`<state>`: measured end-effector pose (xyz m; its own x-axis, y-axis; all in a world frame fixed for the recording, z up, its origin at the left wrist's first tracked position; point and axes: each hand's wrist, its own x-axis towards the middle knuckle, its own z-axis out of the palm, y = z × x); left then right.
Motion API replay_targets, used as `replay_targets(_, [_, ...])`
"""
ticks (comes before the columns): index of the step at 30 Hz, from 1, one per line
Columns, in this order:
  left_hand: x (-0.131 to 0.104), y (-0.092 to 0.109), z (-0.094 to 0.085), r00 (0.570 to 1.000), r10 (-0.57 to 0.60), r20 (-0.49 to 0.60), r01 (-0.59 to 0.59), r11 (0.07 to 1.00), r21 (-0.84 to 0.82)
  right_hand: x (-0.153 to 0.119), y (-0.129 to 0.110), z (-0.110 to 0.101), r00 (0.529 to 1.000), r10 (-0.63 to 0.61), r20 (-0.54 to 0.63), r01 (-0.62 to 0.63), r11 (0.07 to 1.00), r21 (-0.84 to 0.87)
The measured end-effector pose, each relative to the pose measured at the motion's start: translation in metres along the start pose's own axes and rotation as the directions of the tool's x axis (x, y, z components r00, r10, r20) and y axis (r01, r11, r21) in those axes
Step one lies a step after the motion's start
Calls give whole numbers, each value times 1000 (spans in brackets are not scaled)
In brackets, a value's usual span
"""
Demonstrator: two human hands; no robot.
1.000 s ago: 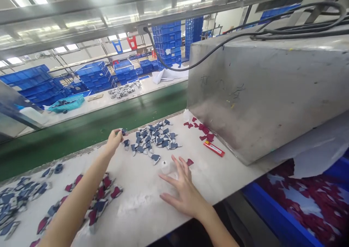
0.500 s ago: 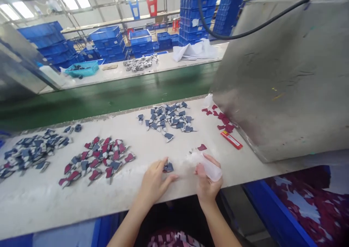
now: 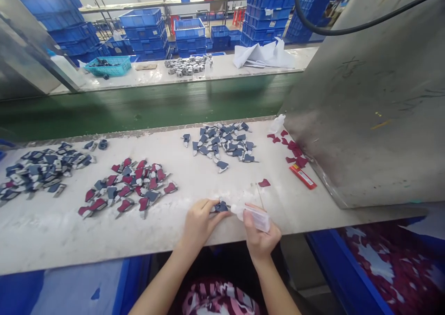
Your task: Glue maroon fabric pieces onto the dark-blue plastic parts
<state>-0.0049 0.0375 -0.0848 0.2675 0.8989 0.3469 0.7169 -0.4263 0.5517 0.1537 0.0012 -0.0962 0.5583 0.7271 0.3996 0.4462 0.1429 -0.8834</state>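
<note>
My left hand (image 3: 200, 222) pinches a small dark blue and grey piece (image 3: 221, 207) between thumb and fingers, just above the white table (image 3: 167, 241). Wrapped in my right hand (image 3: 261, 238) is a translucent squeeze bottle (image 3: 257, 218), tilted with its nozzle toward the left. The nozzle tip is at the piece's right side; whether it touches, I cannot tell. A single maroon cutout (image 3: 264, 183) lies just beyond the bottle. Farther out sits a pile of blue and grey pieces (image 3: 225, 141). To the left lies a pile of mostly maroon-faced pieces (image 3: 130, 185).
Another pile of blue pieces (image 3: 45, 171) lies far left. Maroon cutouts (image 3: 295, 150), a red packet (image 3: 303, 176) and a small clear bottle (image 3: 278, 123) lie beside the metal panel (image 3: 378, 120). A blue crate (image 3: 340, 268) stands low on the right. Behind the table runs a green belt (image 3: 167, 104).
The bottle has swung left, bringing its nozzle to the blue piece. My left fingers have closed on that piece. The whole view has shifted slightly.
</note>
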Motion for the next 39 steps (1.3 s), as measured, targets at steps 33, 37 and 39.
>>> replay_targets(33, [-2, -3, 4, 1000, -10, -21, 10, 1000, 19, -6, 6, -1, 996, 70, -54, -67, 996, 65])
replay_targets(37, [-2, -4, 4, 1000, 1, -22, -1, 1000, 15, -7, 7, -4, 996, 65, -65, -58, 994, 95])
replay_targets(39, [-2, -4, 4, 1000, 0, -13, 0, 1000, 21, -6, 8, -4, 995, 74, -68, -68, 993, 98])
